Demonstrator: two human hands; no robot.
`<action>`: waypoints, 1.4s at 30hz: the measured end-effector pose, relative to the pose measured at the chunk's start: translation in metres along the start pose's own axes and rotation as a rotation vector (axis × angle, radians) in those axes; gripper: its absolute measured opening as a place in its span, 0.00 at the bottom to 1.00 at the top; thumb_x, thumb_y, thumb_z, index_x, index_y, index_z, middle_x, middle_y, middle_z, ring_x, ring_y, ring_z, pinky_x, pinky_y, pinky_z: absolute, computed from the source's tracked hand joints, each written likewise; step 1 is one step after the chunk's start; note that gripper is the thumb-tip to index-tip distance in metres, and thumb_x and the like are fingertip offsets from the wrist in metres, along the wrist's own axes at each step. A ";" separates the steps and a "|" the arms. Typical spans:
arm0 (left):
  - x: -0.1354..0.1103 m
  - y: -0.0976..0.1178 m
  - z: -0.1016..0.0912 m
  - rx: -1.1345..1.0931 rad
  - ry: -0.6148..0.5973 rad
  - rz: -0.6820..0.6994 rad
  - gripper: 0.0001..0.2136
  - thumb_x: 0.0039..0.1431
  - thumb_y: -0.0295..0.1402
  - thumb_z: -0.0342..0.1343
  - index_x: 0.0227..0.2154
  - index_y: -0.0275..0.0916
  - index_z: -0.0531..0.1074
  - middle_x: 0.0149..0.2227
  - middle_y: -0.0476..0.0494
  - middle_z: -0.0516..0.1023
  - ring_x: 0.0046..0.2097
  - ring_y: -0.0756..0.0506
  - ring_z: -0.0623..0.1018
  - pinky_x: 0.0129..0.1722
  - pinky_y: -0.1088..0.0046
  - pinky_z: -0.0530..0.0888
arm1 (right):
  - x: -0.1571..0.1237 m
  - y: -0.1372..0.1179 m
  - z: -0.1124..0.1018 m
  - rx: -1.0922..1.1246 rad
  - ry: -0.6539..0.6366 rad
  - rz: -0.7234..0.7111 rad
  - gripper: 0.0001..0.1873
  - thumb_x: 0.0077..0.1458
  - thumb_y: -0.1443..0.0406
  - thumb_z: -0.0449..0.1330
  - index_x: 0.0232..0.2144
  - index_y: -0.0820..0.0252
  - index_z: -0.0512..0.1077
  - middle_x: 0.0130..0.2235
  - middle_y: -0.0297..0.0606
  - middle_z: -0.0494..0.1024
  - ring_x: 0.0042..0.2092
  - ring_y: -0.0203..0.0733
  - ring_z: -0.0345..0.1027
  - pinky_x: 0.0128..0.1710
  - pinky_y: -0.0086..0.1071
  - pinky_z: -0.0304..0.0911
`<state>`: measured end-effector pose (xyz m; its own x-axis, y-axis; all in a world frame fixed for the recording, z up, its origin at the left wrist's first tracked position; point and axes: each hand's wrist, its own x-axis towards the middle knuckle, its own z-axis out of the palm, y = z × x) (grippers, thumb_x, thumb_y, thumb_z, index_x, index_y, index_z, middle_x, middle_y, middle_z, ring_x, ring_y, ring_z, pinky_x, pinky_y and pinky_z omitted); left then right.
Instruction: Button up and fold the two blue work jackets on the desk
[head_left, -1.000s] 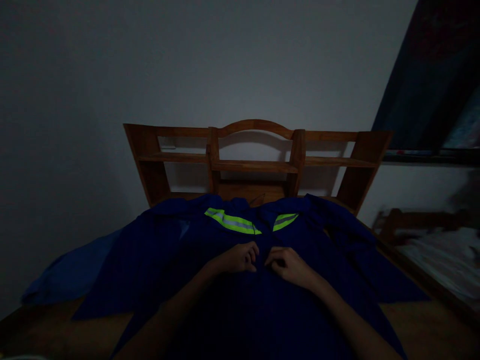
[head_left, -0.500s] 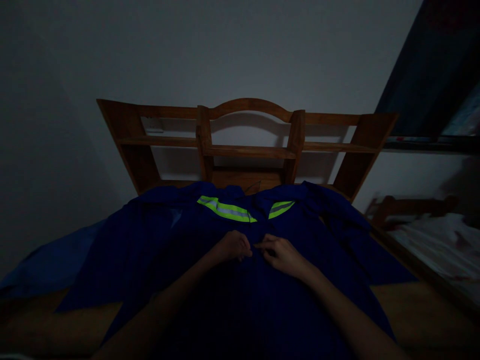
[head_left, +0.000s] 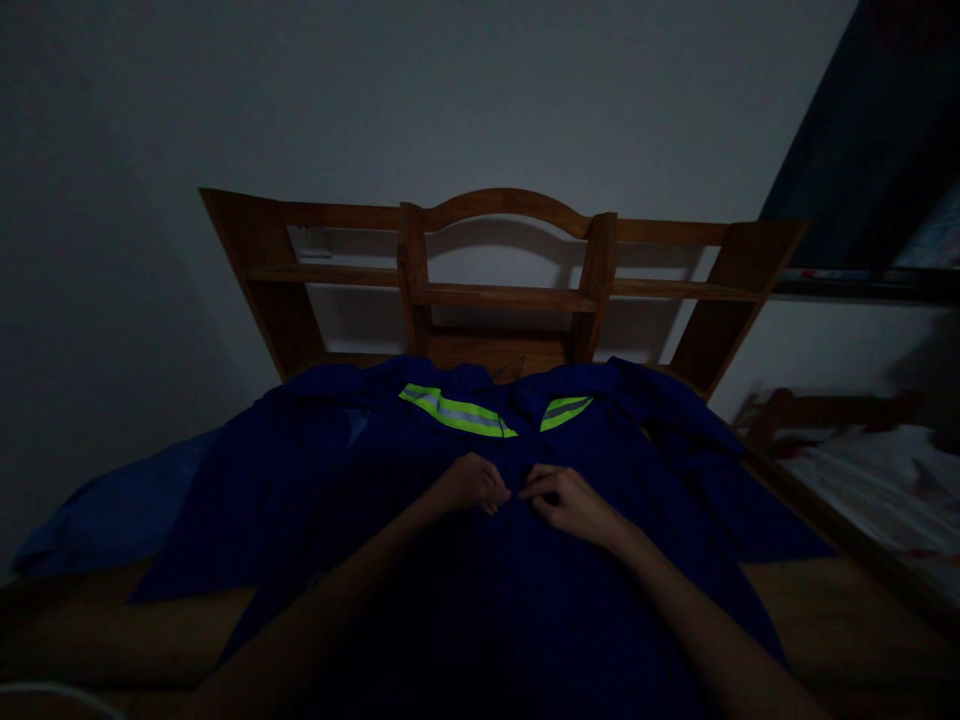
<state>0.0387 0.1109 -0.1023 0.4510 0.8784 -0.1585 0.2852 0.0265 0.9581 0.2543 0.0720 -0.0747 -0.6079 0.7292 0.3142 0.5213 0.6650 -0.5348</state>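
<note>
A dark blue jacket (head_left: 600, 590) lies spread on a wooden desk, its sleeves out to both sides. Yellow-green reflective strips (head_left: 459, 414) with a grey band cross its upper part. My left hand (head_left: 472, 485) is closed in a pinch at the jacket's front middle, just below the strips. Facing it, my right hand (head_left: 566, 498) pinches with thumb and forefinger at the same front edge. The fingertips are close together but apart. Dim light hides what lies between them; the dark cloth shows no clear detail there.
A wooden shelf unit (head_left: 506, 297) stands behind the jacket against the wall. Lighter blue cloth (head_left: 112, 510) lies at the left. White bedding (head_left: 885, 490) is on a bed at the right, below a dark curtain (head_left: 832, 150). A bare strip of desk (head_left: 840, 620) shows at right.
The view has shifted slightly. My right hand's thumb and forefinger have drawn into a rounder pinch, while my left hand stays pinched at nearly the same spot.
</note>
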 end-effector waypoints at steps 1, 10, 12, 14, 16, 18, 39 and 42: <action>0.000 -0.001 0.003 -0.055 0.023 -0.007 0.16 0.36 0.39 0.67 0.23 0.33 0.70 0.20 0.45 0.76 0.23 0.47 0.77 0.25 0.72 0.74 | 0.000 0.001 0.000 0.012 0.005 -0.002 0.20 0.50 0.74 0.53 0.40 0.51 0.77 0.38 0.32 0.74 0.35 0.33 0.68 0.36 0.26 0.59; -0.006 0.007 0.020 -0.234 0.225 0.121 0.10 0.41 0.35 0.63 0.26 0.35 0.71 0.24 0.48 0.77 0.29 0.46 0.79 0.33 0.71 0.76 | 0.006 0.015 -0.006 0.263 0.153 0.046 0.15 0.52 0.70 0.56 0.41 0.55 0.77 0.40 0.37 0.75 0.39 0.36 0.68 0.41 0.29 0.63; -0.005 0.005 0.021 -0.204 0.226 0.128 0.09 0.41 0.33 0.62 0.26 0.35 0.71 0.24 0.48 0.76 0.29 0.47 0.78 0.32 0.72 0.76 | 0.007 0.016 -0.004 0.293 0.141 0.057 0.14 0.52 0.69 0.57 0.41 0.56 0.77 0.40 0.37 0.75 0.39 0.37 0.68 0.41 0.30 0.63; -0.003 0.000 0.023 -0.179 0.213 0.126 0.08 0.40 0.30 0.61 0.25 0.34 0.71 0.24 0.48 0.76 0.28 0.48 0.78 0.31 0.73 0.75 | 0.007 0.017 -0.002 0.302 0.121 0.060 0.13 0.53 0.68 0.58 0.40 0.56 0.77 0.40 0.38 0.75 0.38 0.37 0.68 0.41 0.30 0.63; -0.001 -0.004 0.023 -0.166 0.198 0.119 0.07 0.40 0.28 0.60 0.26 0.34 0.71 0.23 0.49 0.75 0.27 0.48 0.77 0.30 0.73 0.74 | 0.007 0.017 0.002 0.302 0.104 0.058 0.12 0.53 0.66 0.58 0.40 0.56 0.77 0.40 0.38 0.75 0.38 0.37 0.68 0.40 0.31 0.63; -0.001 -0.006 0.024 -0.159 0.194 0.117 0.07 0.40 0.27 0.58 0.26 0.34 0.70 0.23 0.49 0.75 0.26 0.49 0.77 0.29 0.74 0.73 | 0.008 0.018 0.005 0.296 0.092 0.061 0.11 0.53 0.65 0.59 0.39 0.56 0.77 0.39 0.38 0.75 0.38 0.36 0.69 0.40 0.30 0.63; -0.005 -0.002 0.027 -0.029 0.250 0.127 0.08 0.41 0.26 0.59 0.28 0.33 0.73 0.25 0.46 0.77 0.29 0.48 0.77 0.29 0.76 0.72 | 0.014 0.024 0.013 0.334 0.064 0.234 0.10 0.52 0.60 0.60 0.33 0.62 0.73 0.26 0.34 0.75 0.26 0.33 0.67 0.25 0.24 0.59; -0.003 -0.001 0.025 -0.094 0.202 0.090 0.10 0.39 0.24 0.61 0.29 0.33 0.73 0.25 0.47 0.77 0.28 0.49 0.77 0.30 0.75 0.73 | 0.013 0.024 0.013 0.319 0.049 0.231 0.10 0.51 0.61 0.60 0.33 0.62 0.72 0.27 0.34 0.74 0.26 0.32 0.66 0.25 0.24 0.59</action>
<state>0.0577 0.0962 -0.1089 0.2896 0.9567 -0.0292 0.1673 -0.0205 0.9857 0.2510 0.0954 -0.0933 -0.4630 0.8657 0.1904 0.4236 0.4048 -0.8104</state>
